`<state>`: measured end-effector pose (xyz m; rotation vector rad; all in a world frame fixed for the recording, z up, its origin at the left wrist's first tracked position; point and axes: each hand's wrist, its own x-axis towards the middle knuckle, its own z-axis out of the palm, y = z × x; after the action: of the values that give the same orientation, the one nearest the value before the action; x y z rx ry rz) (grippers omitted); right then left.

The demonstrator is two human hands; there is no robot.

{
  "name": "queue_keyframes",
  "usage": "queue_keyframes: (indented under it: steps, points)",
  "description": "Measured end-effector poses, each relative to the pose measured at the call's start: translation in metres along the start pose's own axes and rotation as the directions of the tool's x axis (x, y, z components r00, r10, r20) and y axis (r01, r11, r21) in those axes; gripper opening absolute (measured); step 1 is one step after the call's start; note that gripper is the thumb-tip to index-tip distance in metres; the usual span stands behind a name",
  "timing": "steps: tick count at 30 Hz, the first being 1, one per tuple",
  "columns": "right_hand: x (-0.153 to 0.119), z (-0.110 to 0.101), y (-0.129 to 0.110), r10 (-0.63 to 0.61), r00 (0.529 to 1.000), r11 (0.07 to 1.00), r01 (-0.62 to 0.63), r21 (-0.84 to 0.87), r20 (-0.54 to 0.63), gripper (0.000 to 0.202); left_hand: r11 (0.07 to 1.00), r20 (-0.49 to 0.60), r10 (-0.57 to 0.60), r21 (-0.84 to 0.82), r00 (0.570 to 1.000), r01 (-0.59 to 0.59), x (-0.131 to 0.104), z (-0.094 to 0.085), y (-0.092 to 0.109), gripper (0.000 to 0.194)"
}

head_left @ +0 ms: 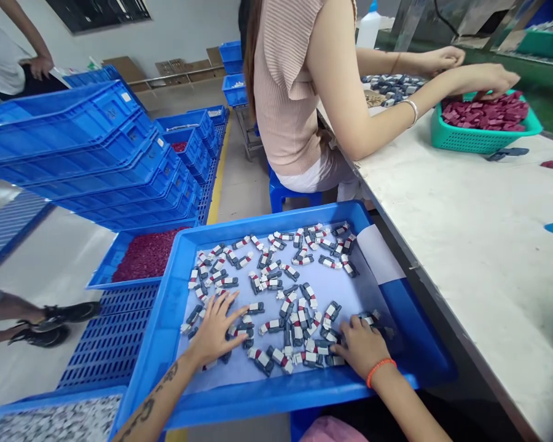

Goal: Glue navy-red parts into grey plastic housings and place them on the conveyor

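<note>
— Pieces (297,331), lots of them! Where are they?
— They lie in the big blue tray (276,400), at the lower middle of the frame, on a white sheet (334,290).
— Which way do they point?
— All sorts of ways. Each one is long, with a white end, a red stripe and a dark end. Near the middle, one lies almost sideways, with its white end to the left. Below it, one slants, white end at its upper left and dark end at its lower right. Up at the tray's right side, another lies nearly flat across, white end to the right.
— What about the left hand (214,330)?
— It is palm down over the left part of the bunch, with its fingers spread wide. It hides some pieces, and I can't tell if it touches any.
— And the right hand (363,347)?
— Its fingers are bent, among the pieces at the lower right. The hand hides some of the tips, so I can't tell if they hold one.
— What else is hard to see?
— Pieces in the shade just right of that hand look dim and blurry. Both arms get cut off at the bottom edge. At the upper right, a co-worker's hand (488,80) hides some red bits (493,115) in a green basket (470,139) on the worktop (451,233).
</note>
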<state>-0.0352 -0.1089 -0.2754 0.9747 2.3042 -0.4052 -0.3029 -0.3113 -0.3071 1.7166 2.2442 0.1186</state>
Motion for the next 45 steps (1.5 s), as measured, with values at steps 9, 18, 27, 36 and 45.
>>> queue_keyframes:
  steps: [9,18,27,36,45]
  points:
    - [-0.001,0.022,-0.003,-0.084,0.990,0.985,0.100,0.139,-0.112,0.052,0.982,-0.036,0.164,-0.085,0.986,-0.166,0.047,0.013,0.043,0.044]
    - [0.001,0.013,0.017,0.136,0.962,0.986,-0.107,0.131,-0.238,0.041,0.996,-0.203,-0.035,-0.087,0.979,0.017,0.016,0.007,0.034,0.024]
    - [-0.002,0.020,0.021,0.168,0.984,0.973,-0.155,0.170,-0.065,0.051,0.988,-0.208,-0.073,-0.146,0.975,0.043,0.028,0.017,0.046,0.024]
    - [-0.008,0.004,0.023,0.036,0.999,0.976,-0.034,0.215,-0.004,0.052,0.998,-0.308,-0.021,-0.070,0.951,-0.001,0.105,-0.012,0.071,0.041]
    - [-0.010,0.007,0.027,0.212,0.977,0.960,-0.209,0.183,0.008,0.040,0.984,-0.244,0.179,0.031,0.953,-0.177,0.189,0.011,0.119,0.036]
